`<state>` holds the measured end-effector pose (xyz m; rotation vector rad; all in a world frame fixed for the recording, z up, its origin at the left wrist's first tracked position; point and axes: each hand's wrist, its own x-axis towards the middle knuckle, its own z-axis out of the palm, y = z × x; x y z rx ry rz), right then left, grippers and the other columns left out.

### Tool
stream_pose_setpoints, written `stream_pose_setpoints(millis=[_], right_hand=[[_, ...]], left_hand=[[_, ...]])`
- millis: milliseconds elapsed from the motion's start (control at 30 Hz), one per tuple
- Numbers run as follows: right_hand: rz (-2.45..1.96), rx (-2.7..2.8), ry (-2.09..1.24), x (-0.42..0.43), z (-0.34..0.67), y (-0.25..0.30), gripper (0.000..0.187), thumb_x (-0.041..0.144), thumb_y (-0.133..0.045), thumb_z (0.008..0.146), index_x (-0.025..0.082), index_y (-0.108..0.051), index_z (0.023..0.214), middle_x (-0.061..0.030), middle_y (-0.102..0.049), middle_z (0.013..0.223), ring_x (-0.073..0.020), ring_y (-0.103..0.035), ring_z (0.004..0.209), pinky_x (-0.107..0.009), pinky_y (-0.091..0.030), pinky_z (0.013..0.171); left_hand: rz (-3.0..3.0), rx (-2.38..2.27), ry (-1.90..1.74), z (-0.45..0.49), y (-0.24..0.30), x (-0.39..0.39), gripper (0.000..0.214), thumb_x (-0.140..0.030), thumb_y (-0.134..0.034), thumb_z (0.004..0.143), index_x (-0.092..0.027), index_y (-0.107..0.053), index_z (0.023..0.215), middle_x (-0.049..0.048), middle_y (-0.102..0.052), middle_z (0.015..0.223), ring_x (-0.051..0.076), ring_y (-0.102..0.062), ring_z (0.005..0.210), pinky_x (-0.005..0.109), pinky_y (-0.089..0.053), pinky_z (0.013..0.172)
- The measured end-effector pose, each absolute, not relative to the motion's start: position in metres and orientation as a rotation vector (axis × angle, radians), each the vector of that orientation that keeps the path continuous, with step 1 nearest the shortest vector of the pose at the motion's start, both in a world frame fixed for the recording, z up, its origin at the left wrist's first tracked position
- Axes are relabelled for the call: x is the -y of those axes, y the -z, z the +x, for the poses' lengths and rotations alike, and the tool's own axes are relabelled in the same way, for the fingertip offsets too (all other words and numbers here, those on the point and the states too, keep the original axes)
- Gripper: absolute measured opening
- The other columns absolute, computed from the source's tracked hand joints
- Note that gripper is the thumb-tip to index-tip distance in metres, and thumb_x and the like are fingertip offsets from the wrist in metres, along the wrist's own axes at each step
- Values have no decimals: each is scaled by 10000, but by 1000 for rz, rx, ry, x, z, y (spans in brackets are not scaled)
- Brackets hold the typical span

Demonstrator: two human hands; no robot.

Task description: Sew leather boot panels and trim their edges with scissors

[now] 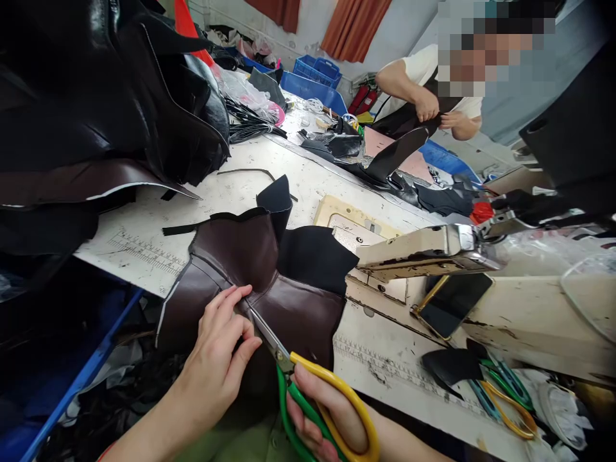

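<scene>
- Workroom bg, head view: white wall, rust-coloured curtains (356, 29) and a blue plastic crate (317, 72), all well beyond both hands.
- Co-worker (411, 96) far side, ahead & to R of hands, both hands on a dark pc of material (399, 153).
- White worktable (260, 154) runs under & past the hands; scuffed, w/ printed ruler marks (144, 252) left of L hand.
- Brown leather pc (235, 247), seamed, lies at table's near edge, directly under L hand & just ahead of R hand. Black fabric (315, 256) shows past its far R side.
- L hand (224, 346): palm down, fingers extended, tips on leather by a seam; thumb loosely bent, apart from fingertips.
- R hand (322, 404): gripping scissors (283, 359), yellow & green handles; blades point fwd-left, tips at the seam just beside L fingertips. Blades look together or nearly so.
- Sewing machine (418, 253), cream, chipped paint, ahead & R of R hand; smartphone (455, 305) w/ dark screen leans on it.
- Further R of R hand: black scrap (452, 369), 2nd scissors w/ yellow handle (527, 430).
- Big pile of dark glossy leather (96, 96) ahead-left of L hand.
</scene>
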<state>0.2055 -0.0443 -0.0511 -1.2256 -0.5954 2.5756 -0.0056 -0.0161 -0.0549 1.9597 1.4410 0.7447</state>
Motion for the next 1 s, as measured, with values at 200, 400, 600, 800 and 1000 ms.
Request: stream_pose_setpoints(millis=[200,400,600,800,1000], right_hand=[[-1245,594,-2561,45,205,50,668,779,-491,795,164,-479,534,74,-328,295,-48,-269,206,-142,-227,218],[-1283,552,-2603,43,211,47,691,802,-501,767,124,-571,655,63,-401,371,-46,-349,255,-133,-296,254],[-1279,511,-2657,36,207,50,699,814,-481,760,132,-562,634,50,-409,348,-65,-357,235,-148,-317,236],[-1220,457,-2640,33,200,47,667,786,-502,773,139,-551,615,61,-377,319,-58,-315,216,-146,-291,225],[-1232,479,-2633,32,197,46,674,787,-493,781,137,-547,612,56,-394,339,-56,-335,233,-146,-291,238]], left_hand=[[1916,-1409,-693,-12,51,13,172,-247,-420,957,-233,-497,805,108,-444,1465,288,-280,1422,540,-449,1034],[1794,-1392,-742,-25,42,6,246,-313,-394,977,-239,-494,764,105,-534,1418,257,-483,1326,425,-519,991],[1815,-1390,-704,-26,40,4,271,-355,-396,976,-244,-505,754,92,-519,1440,249,-432,1372,424,-512,1003],[1835,-1401,-662,-26,40,8,260,-353,-393,973,-249,-525,775,82,-500,1455,262,-397,1394,475,-500,1013],[1848,-1391,-651,-26,43,11,237,-310,-409,966,-232,-535,781,118,-450,1490,299,-362,1411,512,-489,1016]])
